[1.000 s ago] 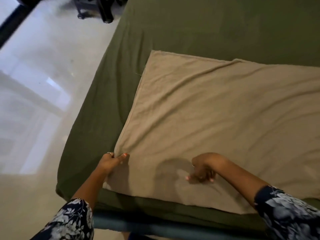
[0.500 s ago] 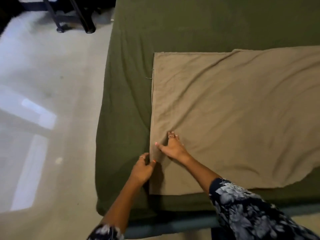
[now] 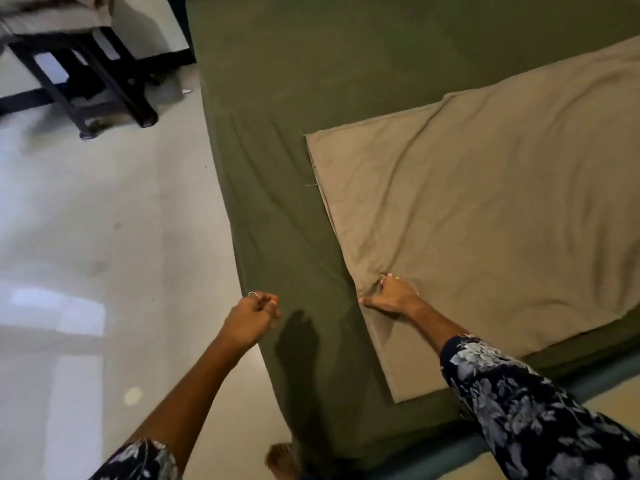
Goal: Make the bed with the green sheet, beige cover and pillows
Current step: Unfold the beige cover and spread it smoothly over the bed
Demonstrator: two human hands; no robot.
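The green sheet (image 3: 346, 64) covers the mattress and hangs down its left side. A folded beige cover (image 3: 485, 202) lies flat on the near part of the bed, with a few creases. My right hand (image 3: 389, 294) rests on the cover's left edge, fingers pinching a fold of the cloth there. My left hand (image 3: 254, 313) is closed on the green sheet at the left edge of the mattress, over the floor side. No pillows are in view.
Pale glossy floor (image 3: 86, 254) runs along the bed's left side. A dark-legged piece of furniture (image 3: 90, 84) stands at the top left. A bare foot (image 3: 282, 459) shows by the bed's near corner. The dark bed frame (image 3: 588, 382) edges the foot of the mattress.
My left hand let go of the beige cover's edge and moved left to the green sheet's side edge. My right hand stayed on the cover's left edge, now pinching it. The view swung left.
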